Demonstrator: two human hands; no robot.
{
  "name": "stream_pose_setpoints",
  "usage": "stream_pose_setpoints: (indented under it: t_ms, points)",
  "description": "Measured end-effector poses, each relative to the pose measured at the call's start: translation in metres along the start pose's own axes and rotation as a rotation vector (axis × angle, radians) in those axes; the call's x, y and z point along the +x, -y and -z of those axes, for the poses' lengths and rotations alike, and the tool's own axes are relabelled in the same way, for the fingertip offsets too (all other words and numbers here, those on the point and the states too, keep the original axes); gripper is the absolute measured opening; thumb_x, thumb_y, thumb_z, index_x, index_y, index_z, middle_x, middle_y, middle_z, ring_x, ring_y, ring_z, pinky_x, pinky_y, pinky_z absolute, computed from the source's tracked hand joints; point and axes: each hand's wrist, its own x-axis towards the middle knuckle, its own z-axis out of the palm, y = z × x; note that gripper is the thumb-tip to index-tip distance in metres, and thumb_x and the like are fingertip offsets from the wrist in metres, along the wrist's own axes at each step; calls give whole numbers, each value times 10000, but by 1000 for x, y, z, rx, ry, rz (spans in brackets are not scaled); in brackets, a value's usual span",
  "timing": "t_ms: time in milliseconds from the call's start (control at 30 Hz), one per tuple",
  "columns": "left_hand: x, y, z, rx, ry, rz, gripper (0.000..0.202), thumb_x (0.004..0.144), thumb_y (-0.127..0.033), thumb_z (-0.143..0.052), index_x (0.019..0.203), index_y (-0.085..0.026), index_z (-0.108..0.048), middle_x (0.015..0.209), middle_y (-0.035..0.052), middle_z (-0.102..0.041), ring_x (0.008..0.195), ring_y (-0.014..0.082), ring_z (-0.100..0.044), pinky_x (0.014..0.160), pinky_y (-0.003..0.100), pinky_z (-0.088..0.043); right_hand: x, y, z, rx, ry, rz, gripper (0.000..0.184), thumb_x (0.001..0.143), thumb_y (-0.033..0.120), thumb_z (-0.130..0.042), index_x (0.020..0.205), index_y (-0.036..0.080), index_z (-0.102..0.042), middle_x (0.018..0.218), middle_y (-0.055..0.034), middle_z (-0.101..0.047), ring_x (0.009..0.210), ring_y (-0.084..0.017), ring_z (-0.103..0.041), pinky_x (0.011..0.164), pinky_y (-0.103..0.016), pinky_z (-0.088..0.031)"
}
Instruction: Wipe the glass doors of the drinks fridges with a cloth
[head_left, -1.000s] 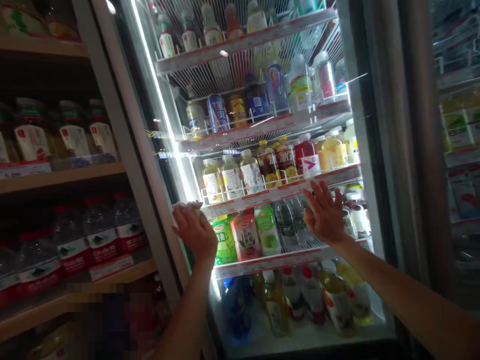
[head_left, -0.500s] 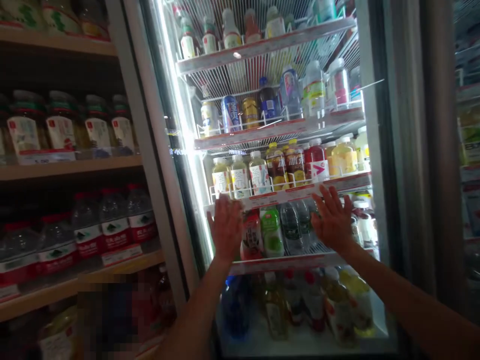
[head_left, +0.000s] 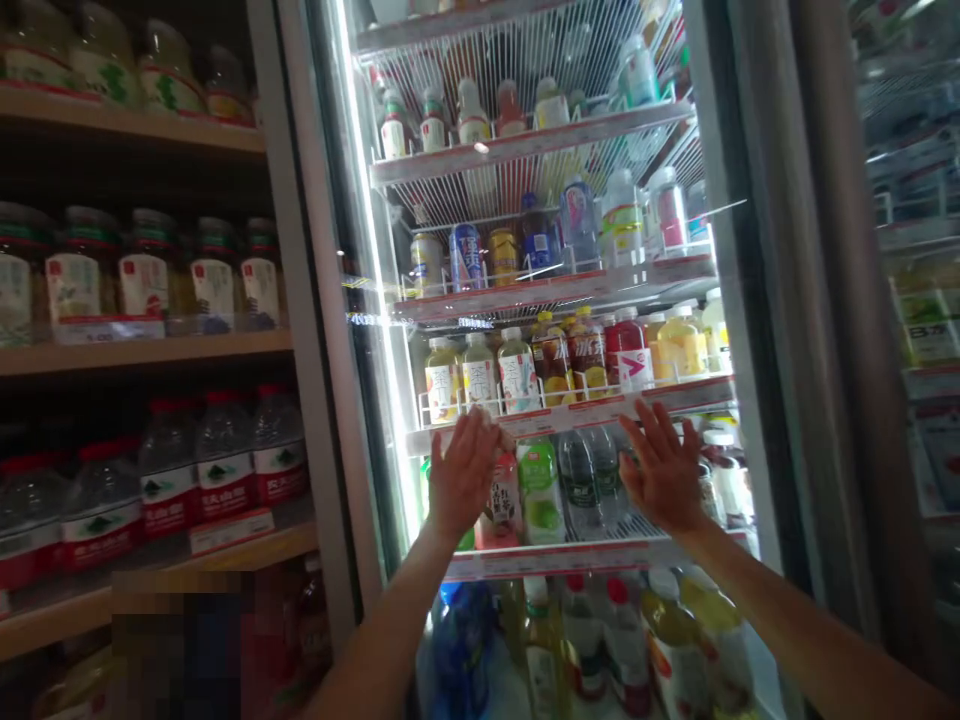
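Since a second ago, the left hand (head_left: pixel 463 478) has moved rightward along the glass (head_left: pixel 475 323) with what seems a pale cloth (head_left: pixel 505 437), its hold unclear; the right hand (head_left: pixel 664 474) is spread, grasping nothing; the pass looks under way, how much remains unknown

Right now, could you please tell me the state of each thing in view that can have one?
Left hand: fingers extended, apparently flat over a pale cloth.
Right hand: open, fingers spread, seemingly against the glass.
Glass door: apparently shut, showing reflections.
Light strip: lit.
Red-capped bottles: upright, capped.
Blue can: upright; tab too small to tell.
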Motion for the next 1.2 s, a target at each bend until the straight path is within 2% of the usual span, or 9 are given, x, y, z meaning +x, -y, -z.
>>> stream_pose_setpoints:
  t_ms: [133, 333, 533, 600, 733, 800, 933, 1100, 1200]
  points:
    - [17, 5, -1, 98, -221, 466, 463, 912, -255, -377, 1367, -171, -377, 1447, 172, -336, 1373, 254, -255, 1101, 518, -168, 1, 1, 0, -20, -9, -4, 609, 861, 283, -438, 1439, 258, -249, 1465, -79, -345, 1373, -257, -260, 1109, -498, -130]
    - [25, -33, -12, -31, 23, -206, 430, 883, -200, -428, 1310, -245, -451, 1399, 71, -443, 1362, 174, -282, 1135, 403, -148, 1, 1, 0, 3, -11, -3, 618, 863, 290, -444, 1444, 276, -231, 1472, -68, -333, 1376, -247, -255, 1116, -494, -125]
    - [37, 12, -3, 74, -217, 467, 465, 918, -297, -363, 1369, -183, -376, 1454, 158, -331, 1373, 247, -255, 1107, 508, -166, 2, 1, 1, -4, -11, -3, 644, 854, 276, -453, 1450, 271, -210, 1477, -62, -323, 1383, -239, -236, 1123, -492, -112]
    - [38, 3, -4, 56, -189, 351, 467, 913, -264, -374, 1371, -175, -367, 1453, 157, -335, 1385, 230, -224, 1104, 483, -198, 1, 1, 1, -4, -9, -7, 644, 853, 277, -458, 1448, 275, -214, 1475, -61, -326, 1381, -240, -240, 1121, -495, -117]
    - [39, -22, -7, -35, 49, -327, 452, 879, -186, -428, 1328, -240, -422, 1412, 66, -427, 1369, 154, -263, 1133, 376, -171, 1, 0, 0, -5, -4, -4, 631, 860, 280, -454, 1447, 274, -221, 1472, -64, -333, 1377, -241, -252, 1117, -491, -138]
    - [43, -17, -7, -5, 52, -280, 434, 881, -208, -433, 1315, -235, -441, 1408, 73, -432, 1360, 166, -287, 1133, 387, -164, 1, -1, 1, -7, -3, -1, 629, 861, 282, -453, 1446, 273, -222, 1473, -63, -332, 1378, -239, -251, 1117, -489, -142]
    - [45, -8, -7, 87, -176, 202, 453, 902, -222, -397, 1351, -160, -397, 1438, 153, -362, 1378, 209, -243, 1114, 432, -197, 0, -1, 1, -8, -3, 0, 633, 856, 280, -459, 1445, 272, -226, 1476, -61, -325, 1378, -243, -248, 1119, -495, -131]
    - [40, -30, -12, -80, 65, -454, 472, 872, -154, -426, 1333, -253, -415, 1391, 44, -457, 1350, 150, -306, 1136, 375, -167, 0, -1, 0, -15, -7, 2, 649, 861, 278, -451, 1454, 284, -188, 1482, -55, -313, 1375, -242, -257, 1119, -493, -134]
    - [50, -24, -11, -24, -28, -178, 459, 885, -186, -418, 1343, -211, -404, 1409, 89, -426, 1362, 176, -282, 1139, 407, -140, 1, 0, 0, -8, 2, 1, 652, 863, 275, -448, 1457, 282, -178, 1482, -57, -313, 1377, -241, -252, 1119, -493, -128]
